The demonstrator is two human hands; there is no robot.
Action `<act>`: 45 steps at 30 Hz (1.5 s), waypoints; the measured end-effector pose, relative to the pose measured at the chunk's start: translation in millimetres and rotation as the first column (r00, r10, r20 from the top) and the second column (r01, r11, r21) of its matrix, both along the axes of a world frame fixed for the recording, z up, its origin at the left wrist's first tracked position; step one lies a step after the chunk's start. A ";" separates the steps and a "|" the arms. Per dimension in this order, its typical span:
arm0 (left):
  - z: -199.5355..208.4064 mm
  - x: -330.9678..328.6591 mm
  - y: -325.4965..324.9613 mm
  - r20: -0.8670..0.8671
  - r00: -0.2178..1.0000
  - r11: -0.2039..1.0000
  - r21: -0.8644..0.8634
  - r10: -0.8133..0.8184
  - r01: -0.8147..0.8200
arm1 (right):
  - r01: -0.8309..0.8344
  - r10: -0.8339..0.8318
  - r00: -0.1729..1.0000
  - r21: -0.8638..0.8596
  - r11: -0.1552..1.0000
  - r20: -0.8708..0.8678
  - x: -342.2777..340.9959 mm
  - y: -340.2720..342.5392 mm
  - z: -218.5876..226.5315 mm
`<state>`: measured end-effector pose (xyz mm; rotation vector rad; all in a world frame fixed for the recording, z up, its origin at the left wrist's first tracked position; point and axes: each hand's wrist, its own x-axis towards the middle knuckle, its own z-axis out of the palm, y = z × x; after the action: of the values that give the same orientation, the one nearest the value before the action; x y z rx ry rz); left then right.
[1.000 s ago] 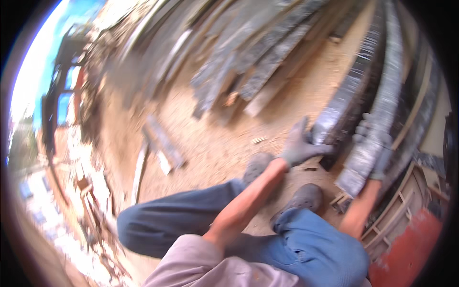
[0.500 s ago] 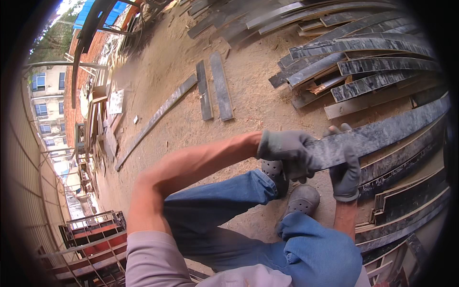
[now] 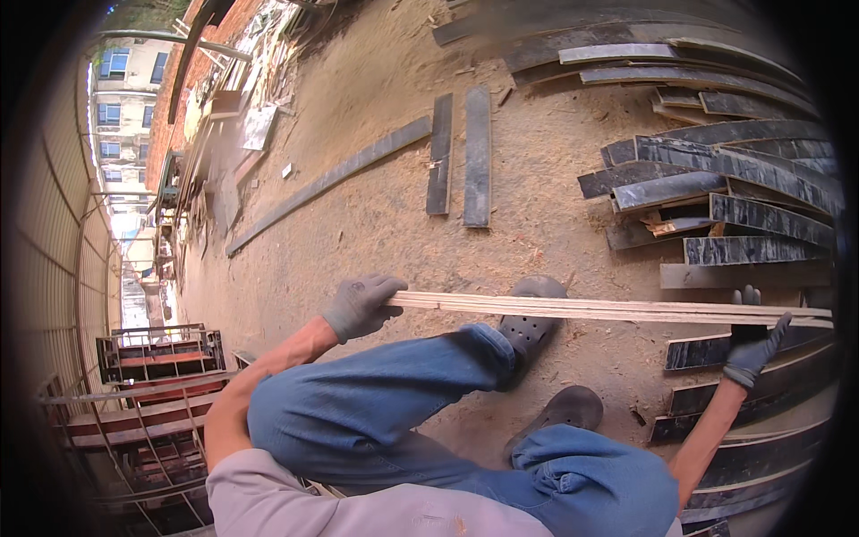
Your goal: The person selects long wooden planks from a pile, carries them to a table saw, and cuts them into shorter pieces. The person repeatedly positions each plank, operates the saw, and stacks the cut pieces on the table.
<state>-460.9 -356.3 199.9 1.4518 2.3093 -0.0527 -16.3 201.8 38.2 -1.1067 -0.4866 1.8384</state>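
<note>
A long, narrow set of plywood strips (image 3: 608,310) runs level across in front of me, its pale layered edges turned up toward me. Toward the right end thin gaps show between the strips. My left hand (image 3: 365,306), in a grey glove, is closed on the left end. My right hand (image 3: 757,347), also gloved, grips the strips from beneath near their other end, with fingers showing past the far side and the thumb on the near side. Part of its palm is hidden by the strips.
Stacks of dark-faced boards (image 3: 769,215) lie to the right, some beneath my right hand. Three loose boards, one of them a long strip (image 3: 331,183), lie on the sawdust-strewn ground (image 3: 358,242) ahead. A rusty metal frame (image 3: 161,412) stands at the left. My shoes (image 3: 577,410) are below the strips.
My hands have moved apart, the left one going far left. The dark board face seen before has turned, and pale edges now show. The view has shifted too.
</note>
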 end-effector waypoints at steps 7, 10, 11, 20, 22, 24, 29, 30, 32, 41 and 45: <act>-7.0 -45.7 -5.4 -0.368 0.922 0.991 -0.006 0.120 -0.132 | -0.323 0.383 0.840 0.213 0.922 -0.385 -8.9 -1.9 -13.4; -15.3 -99.0 -27.0 -0.221 0.939 0.948 0.239 0.265 -0.211 | -0.442 0.516 0.759 0.268 0.856 -0.398 -44.9 -8.1 44.0; -5.7 -124.6 -18.8 -0.192 0.949 0.950 0.239 0.250 -0.202 | -0.446 0.518 0.849 0.385 0.808 -0.103 -38.6 2.3 54.0; 166.0 -176.1 38.6 0.902 0.333 -0.273 0.405 0.273 -0.873 | -0.334 0.370 0.913 0.205 0.920 -0.175 -123.0 -43.5 366.9; 224.0 -168.9 32.7 0.962 0.264 -0.444 0.267 0.069 -0.855 | -0.306 0.326 0.939 0.165 0.938 -0.113 -144.7 -78.2 420.7; 270.6 -161.5 3.3 0.962 0.205 -0.491 0.269 0.181 -0.829 | -0.249 0.261 0.962 0.136 0.959 -0.080 -158.7 -115.8 479.0; 364.4 -132.7 -135.4 0.991 0.127 -0.650 0.130 0.051 -0.749 | -0.180 0.179 0.984 0.024 0.983 0.019 -192.4 -205.5 656.4; 395.7 -135.4 -144.1 0.995 0.067 -0.685 0.096 0.069 -0.723 | -0.126 0.126 0.990 0.004 0.992 0.060 -203.3 -223.1 697.6; 443.5 -134.3 -176.8 1.000 -0.017 -0.697 -0.003 0.014 -0.717 | -0.145 0.145 0.989 -0.056 0.988 0.000 -219.0 -240.0 754.1; 549.6 -215.8 -259.0 0.999 -0.036 -0.689 -0.005 0.030 -0.724 | -0.184 0.183 0.978 0.004 0.983 0.101 -349.6 -284.4 848.4; 591.6 -264.3 -291.7 0.992 -0.048 -0.718 0.050 0.116 -0.694 | -0.235 0.239 0.967 -0.052 0.971 0.092 -414.1 -296.2 836.5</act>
<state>-725.2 -647.9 791.5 -0.9203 1.8480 2.5225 -430.5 -94.4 874.7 -1.2130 -0.6653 2.0145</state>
